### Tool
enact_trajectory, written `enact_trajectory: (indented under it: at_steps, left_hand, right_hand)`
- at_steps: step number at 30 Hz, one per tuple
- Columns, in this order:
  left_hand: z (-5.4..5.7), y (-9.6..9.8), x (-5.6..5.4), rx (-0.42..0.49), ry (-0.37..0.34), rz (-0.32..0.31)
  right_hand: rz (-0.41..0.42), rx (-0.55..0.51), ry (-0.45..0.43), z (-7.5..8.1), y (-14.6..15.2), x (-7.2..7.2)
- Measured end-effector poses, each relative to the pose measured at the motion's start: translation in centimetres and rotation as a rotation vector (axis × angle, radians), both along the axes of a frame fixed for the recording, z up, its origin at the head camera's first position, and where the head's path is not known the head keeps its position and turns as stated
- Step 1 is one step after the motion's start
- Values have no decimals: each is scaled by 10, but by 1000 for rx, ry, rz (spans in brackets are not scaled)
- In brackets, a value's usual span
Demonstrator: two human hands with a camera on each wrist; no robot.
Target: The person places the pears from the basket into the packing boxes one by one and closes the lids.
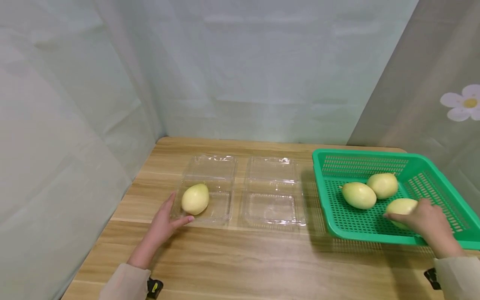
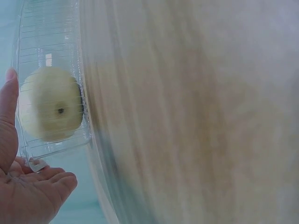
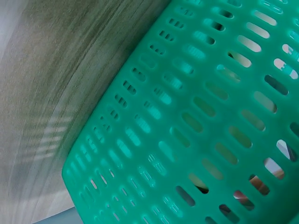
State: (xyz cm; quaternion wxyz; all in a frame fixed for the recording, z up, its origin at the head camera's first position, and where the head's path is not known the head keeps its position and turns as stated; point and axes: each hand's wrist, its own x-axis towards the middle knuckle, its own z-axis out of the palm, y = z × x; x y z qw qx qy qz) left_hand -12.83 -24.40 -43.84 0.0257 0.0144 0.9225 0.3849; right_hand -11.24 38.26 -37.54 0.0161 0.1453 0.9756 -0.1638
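A pale yellow-green pear (image 1: 195, 199) lies in the near half of the left clear plastic clamshell box (image 1: 220, 208), whose lid is folded back. At that box's near-left corner is my left hand (image 1: 163, 223), thumb along the front edge and fingers along the side. The left wrist view shows the pear's blossom end (image 2: 60, 110) through the ribbed plastic. My right hand (image 1: 428, 220) reaches into the green basket (image 1: 330, 216) and grips a pear (image 1: 400, 207) by its right side. In the right wrist view the basket wall (image 3: 154, 126) mostly hides that hand.
Beside the left box stands a second clear clamshell box (image 1: 273, 208), lid back and nothing inside. Two other pears, one in front (image 1: 358, 196) and one behind (image 1: 382, 186), lie in the basket. Pale curtains (image 1: 255, 71) hang behind the wooden table (image 1: 240, 262).
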Motion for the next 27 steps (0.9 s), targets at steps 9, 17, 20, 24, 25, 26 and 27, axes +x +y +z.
enact_trajectory:
  at_steps: [9,17,20,24,25,26,27]
  left_hand:
    - [0,1,0,-14,33,7]
    - [0,1,-1,-18,42,22]
    - [0,1,-2,-20,53,24]
    - [0,1,-2,-15,50,27]
    - [0,1,-2,-14,48,28]
    - [0,1,-2,-12,47,30]
    - [0,1,-2,-10,48,31]
  right_hand:
    - [-17,-20,58,-1,-2,5]
    - [-24,-25,71,0,-1,5]
    - [-26,-25,67,1,-1,6]
    - [-19,-15,70,2,-1,6]
    - [-17,-13,74,3,-1,6]
    - [-16,-12,78,3,-1,6]
    - [-15,-11,81,3,-1,6]
